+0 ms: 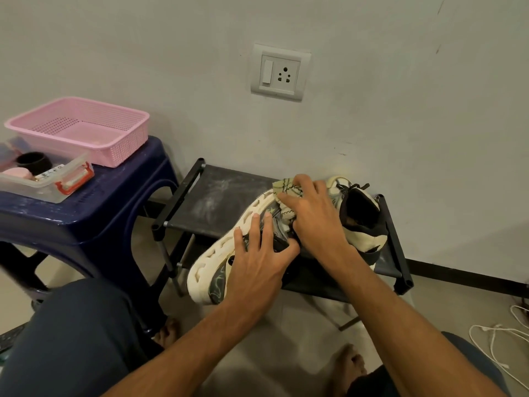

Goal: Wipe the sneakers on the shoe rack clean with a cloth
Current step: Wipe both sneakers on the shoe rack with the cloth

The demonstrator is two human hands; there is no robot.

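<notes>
A cream and black sneaker (209, 270) lies tilted on its side at the front of the black shoe rack (217, 193), its thick cream sole facing left. My left hand (257, 253) lies over its side with fingers spread, steadying it. My right hand (312, 216) presses a pale yellow-green cloth (286, 188) against the sneaker's front part; the cloth bunches under its fingers. A second sneaker (362, 222) stands behind my right hand on the rack's right side, partly hidden.
A dark blue plastic stool (94, 207) stands left of the rack, carrying a pink basket (83, 130) and a clear box (43, 179) with small items. A wall socket (280, 72) is above the rack. White cables (498, 339) lie on the floor at right. My knees and bare feet are below.
</notes>
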